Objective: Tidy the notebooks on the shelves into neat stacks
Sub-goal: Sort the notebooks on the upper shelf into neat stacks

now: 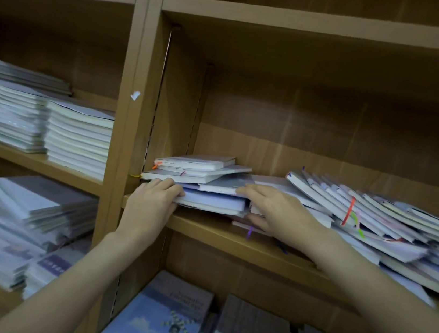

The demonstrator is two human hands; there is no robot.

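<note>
Where the brown wooden shelf (204, 227) holds a pale, untidy notebook pile (209, 190), both hands grip it: left hand (151, 202) at 9 o'clock, right hand (277, 211) at 3 o'clock.

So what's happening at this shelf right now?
A person is sorting notebooks on a wooden shelf. The left hand grips the left end of a small uneven pile of notebooks, and the right hand holds its right side. Further right, a row of slumped notebooks lies fanned over, not yet stacked.
</note>
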